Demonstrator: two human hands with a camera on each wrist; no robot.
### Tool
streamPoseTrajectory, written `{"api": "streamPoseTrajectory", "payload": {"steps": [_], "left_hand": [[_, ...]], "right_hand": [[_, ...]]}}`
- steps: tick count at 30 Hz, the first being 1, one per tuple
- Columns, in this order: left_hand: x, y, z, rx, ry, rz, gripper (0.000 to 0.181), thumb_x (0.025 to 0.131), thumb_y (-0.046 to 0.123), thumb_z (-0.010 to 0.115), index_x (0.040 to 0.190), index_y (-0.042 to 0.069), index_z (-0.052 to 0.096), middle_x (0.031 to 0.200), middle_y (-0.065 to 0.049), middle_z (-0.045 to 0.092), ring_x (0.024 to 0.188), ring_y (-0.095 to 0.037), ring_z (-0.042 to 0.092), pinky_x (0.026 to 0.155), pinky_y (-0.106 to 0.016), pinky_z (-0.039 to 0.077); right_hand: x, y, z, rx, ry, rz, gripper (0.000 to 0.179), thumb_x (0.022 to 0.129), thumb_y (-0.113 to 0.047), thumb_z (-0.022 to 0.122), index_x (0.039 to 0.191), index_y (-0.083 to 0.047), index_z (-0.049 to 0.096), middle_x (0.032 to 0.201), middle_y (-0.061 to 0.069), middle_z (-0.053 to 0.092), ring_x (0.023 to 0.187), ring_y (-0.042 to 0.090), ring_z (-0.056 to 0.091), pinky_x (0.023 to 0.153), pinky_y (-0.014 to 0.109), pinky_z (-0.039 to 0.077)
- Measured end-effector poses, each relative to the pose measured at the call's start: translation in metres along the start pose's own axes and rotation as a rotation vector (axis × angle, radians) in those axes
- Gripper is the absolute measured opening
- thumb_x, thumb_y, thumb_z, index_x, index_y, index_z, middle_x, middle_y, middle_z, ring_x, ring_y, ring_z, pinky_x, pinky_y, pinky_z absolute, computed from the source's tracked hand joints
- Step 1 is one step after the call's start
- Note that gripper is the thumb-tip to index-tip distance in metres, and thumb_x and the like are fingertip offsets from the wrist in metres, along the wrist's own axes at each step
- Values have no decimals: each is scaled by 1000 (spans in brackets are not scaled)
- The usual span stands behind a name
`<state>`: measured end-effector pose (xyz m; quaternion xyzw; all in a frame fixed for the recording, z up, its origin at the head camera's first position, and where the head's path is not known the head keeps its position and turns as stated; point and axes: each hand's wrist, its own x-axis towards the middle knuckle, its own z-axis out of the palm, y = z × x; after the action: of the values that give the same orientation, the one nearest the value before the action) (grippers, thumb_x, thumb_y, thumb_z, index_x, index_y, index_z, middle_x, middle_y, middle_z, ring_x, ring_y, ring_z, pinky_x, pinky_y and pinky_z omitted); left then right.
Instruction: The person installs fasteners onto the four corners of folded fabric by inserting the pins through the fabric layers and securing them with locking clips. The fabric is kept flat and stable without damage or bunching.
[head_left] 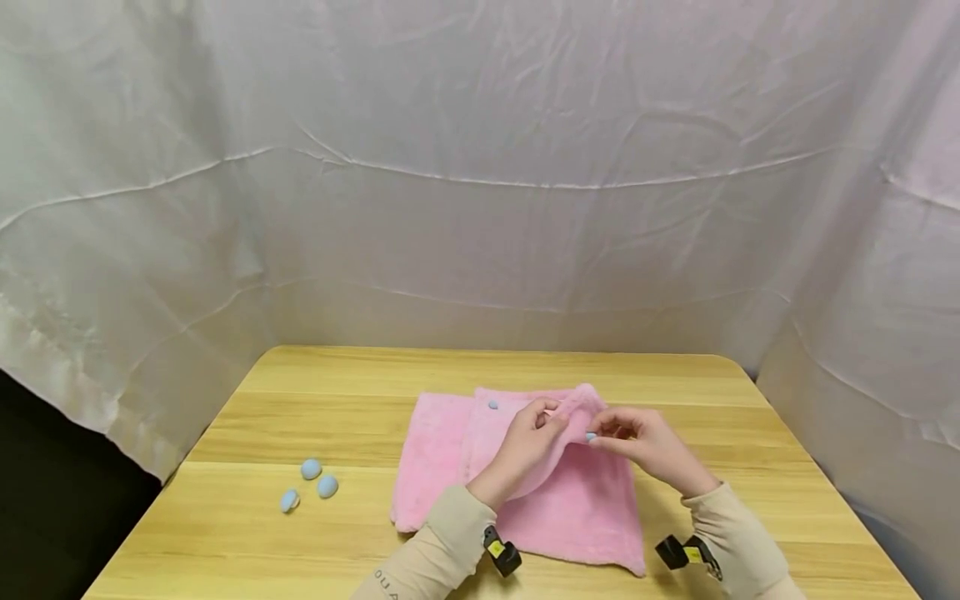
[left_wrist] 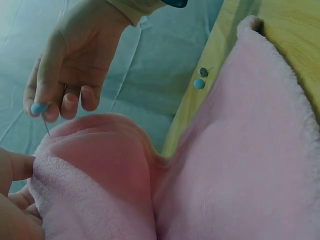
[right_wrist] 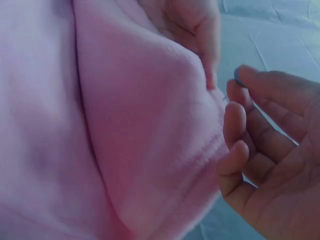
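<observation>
A pink fleece cloth lies folded on the table, one flap of it lifted between the hands. My left hand pinches the raised edge of that flap between thumb and fingers. My right hand pinches a pin by its round light-blue head between thumb and forefinger. In the left wrist view its thin metal shaft points down to the fleece edge, close beside the left fingertips. The other right fingers are loosely bent. Another blue pin head sits on the cloth's upper part, left of the hands.
Several blue-headed pins, one of them on its side, lie in a loose group on the wooden table left of the cloth. Pale fabric drapes hang behind the table and along both sides.
</observation>
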<state>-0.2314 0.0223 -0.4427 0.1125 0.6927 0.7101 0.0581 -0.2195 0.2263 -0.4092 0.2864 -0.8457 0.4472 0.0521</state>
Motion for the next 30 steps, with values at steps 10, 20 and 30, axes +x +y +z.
{"api": "streamPoseTrajectory", "payload": {"steps": [10, 20, 30], "left_hand": [[-2, 0, 2, -95, -73, -15, 19, 98, 23, 56, 106, 6, 61, 75, 3, 51, 71, -9, 50, 67, -20, 47], [-5, 5, 1, 71, -74, 65, 19, 97, 28, 59, 105, 12, 66, 75, 5, 52, 72, -7, 50, 67, -21, 46], [-11, 18, -8, 361, -184, 140, 22, 96, 25, 58, 116, 26, 68, 109, 9, 69, 96, -5, 62, 86, -24, 50]], "right_hand": [[3, 4, 11, -18, 44, 24, 14, 83, -14, 75, 97, -11, 72, 84, 1, 70, 72, 2, 60, 64, 23, 52], [8, 9, 23, -294, 266, -94, 52, 70, -12, 85, 117, -9, 62, 107, 6, 60, 93, 14, 53, 78, 33, 52], [9, 12, 23, -317, 277, -147, 87, 63, -6, 88, 140, -8, 48, 128, 18, 55, 118, 32, 50, 100, 60, 41]]}}
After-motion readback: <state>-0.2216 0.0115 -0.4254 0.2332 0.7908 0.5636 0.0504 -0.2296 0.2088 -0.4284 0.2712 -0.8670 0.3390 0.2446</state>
